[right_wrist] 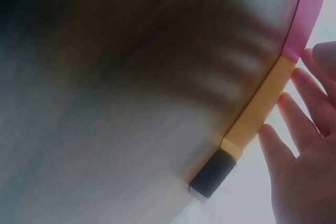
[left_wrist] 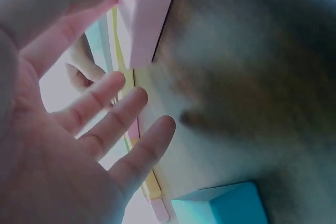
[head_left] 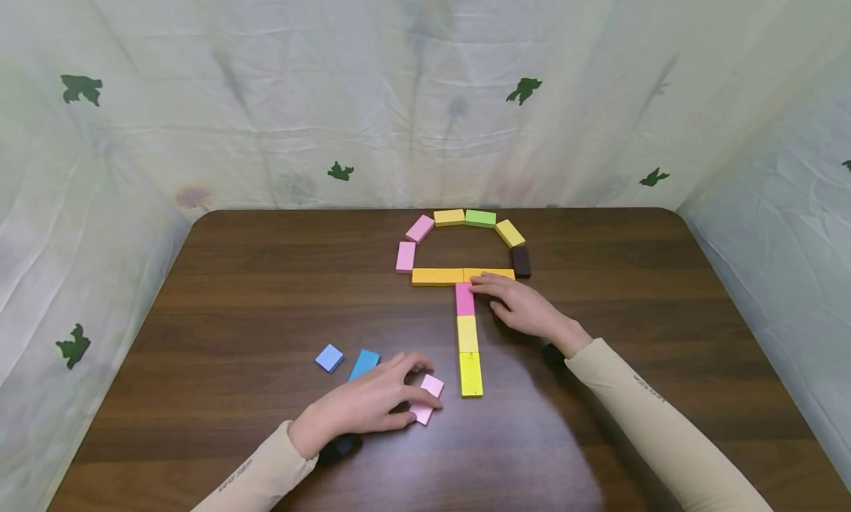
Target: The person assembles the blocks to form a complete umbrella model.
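My left hand (head_left: 372,400) pinches a pale pink block (head_left: 431,386) between thumb and index finger, low over the near part of the table. In the left wrist view its other fingers are spread away from that block. Beside this hand lies a teal block (head_left: 363,363), partly covered by it. My right hand (head_left: 525,306) has its fingertips at the right-hand orange block (head_left: 499,273) and the magenta block (head_left: 465,302), fingers loosely extended. Below the magenta block, a pale yellow block (head_left: 467,335) and a bright yellow block (head_left: 470,376) continue the column.
Another orange block (head_left: 436,277) lies end to end with the first, forming a bar. Above it an arch runs through pink blocks (head_left: 405,257), yellow ones (head_left: 449,217), a green block (head_left: 481,218) and a black block (head_left: 521,261). A light blue block (head_left: 329,358) lies left.
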Demonstrator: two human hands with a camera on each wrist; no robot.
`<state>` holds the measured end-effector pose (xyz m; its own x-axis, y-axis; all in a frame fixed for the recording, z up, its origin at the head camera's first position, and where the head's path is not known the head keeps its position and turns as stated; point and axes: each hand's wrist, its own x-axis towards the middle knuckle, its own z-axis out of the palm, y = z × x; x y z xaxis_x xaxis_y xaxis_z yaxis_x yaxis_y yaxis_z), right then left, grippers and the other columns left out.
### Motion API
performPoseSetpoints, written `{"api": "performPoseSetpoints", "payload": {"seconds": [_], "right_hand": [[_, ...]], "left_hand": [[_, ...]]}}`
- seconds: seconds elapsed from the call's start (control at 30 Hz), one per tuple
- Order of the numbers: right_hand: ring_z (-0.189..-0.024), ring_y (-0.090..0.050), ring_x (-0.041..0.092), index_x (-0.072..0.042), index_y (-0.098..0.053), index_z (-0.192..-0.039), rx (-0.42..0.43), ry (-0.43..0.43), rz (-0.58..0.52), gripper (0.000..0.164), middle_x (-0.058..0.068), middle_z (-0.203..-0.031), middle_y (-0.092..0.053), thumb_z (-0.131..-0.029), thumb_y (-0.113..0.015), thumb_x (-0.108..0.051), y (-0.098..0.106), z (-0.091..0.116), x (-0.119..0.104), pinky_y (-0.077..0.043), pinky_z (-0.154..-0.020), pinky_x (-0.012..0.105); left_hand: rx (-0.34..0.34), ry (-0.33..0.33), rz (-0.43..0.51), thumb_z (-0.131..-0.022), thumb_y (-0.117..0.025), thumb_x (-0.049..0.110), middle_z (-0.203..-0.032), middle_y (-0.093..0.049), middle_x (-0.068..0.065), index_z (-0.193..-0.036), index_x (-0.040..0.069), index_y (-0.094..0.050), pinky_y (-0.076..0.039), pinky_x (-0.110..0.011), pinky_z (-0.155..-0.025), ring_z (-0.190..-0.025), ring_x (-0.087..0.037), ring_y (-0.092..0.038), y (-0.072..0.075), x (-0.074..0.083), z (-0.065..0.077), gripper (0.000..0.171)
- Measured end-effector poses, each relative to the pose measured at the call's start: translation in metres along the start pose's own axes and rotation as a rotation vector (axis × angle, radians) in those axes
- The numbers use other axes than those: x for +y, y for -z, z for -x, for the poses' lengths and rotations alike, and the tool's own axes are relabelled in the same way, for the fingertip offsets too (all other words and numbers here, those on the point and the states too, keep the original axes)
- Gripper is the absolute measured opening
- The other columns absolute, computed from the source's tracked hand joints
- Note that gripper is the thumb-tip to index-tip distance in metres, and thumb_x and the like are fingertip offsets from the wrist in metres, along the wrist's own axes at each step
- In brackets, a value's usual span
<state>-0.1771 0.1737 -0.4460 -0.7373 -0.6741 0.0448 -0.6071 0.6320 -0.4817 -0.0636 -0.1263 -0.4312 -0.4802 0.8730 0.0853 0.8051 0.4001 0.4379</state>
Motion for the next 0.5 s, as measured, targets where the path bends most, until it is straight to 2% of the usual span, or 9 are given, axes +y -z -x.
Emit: {"api": "performPoseSetpoints", "payload": {"seconds": [0.1, 0.2, 0.37, 0.5], "right_hand": [[-0.134, -0.038, 0.027, -0.006, -0.055, -0.135, 0.005, 0.006, -0.001, 0.044, 0.011, -0.142, -0.047, -0.091, -0.053, 0.001, 0.0, 0.0, 0.0, -0.031, -0.107, 0.045], [-0.134, -0.038, 0.027, -0.006, -0.055, -0.135, 0.004, 0.0, 0.0, 0.044, 0.01, -0.143, -0.047, -0.091, -0.053, 0.001, 0.0, 0.0, 0.0, -0.031, -0.107, 0.045], [-0.134, -0.038, 0.027, -0.006, -0.055, -0.135, 0.008, 0.001, 0.001, 0.044, 0.011, -0.142, -0.047, -0.092, -0.054, 0.0, 0.0, 0.0, 0.0, -0.031, -0.107, 0.046], [-0.134, -0.038, 0.027, -0.006, -0.055, -0.135, 0.009, 0.004, -0.003, 0.044, 0.011, -0.142, -0.047, -0.092, -0.054, 0.0, 0.0, 0.0, 0.0, -0.031, -0.107, 0.045]], "left_hand": [[0.037, -0.002, 0.009, -0.087, -0.069, 0.014, -0.119, -0.045, -0.008, -0.115, 0.022, -0.071, -0.044, -0.027, -0.086, -0.102, -0.019, -0.05, -0.003, 0.002, 0.003, 0.029], [0.057, -0.017, 0.026, -0.087, -0.069, 0.013, -0.117, -0.046, -0.008, -0.112, 0.019, -0.072, -0.045, -0.023, -0.084, -0.1, -0.018, -0.052, -0.006, 0.005, 0.004, 0.026], [0.025, -0.036, 0.051, -0.088, -0.068, 0.013, -0.126, -0.047, -0.006, -0.11, 0.02, -0.071, -0.045, -0.025, -0.089, -0.106, -0.017, -0.053, -0.011, 0.009, 0.003, 0.024], [0.002, -0.068, 0.021, -0.086, -0.07, 0.012, -0.129, -0.048, -0.005, -0.109, 0.022, -0.071, -0.042, -0.026, -0.095, -0.109, -0.017, -0.052, -0.016, 0.011, -0.001, 0.025]]}}
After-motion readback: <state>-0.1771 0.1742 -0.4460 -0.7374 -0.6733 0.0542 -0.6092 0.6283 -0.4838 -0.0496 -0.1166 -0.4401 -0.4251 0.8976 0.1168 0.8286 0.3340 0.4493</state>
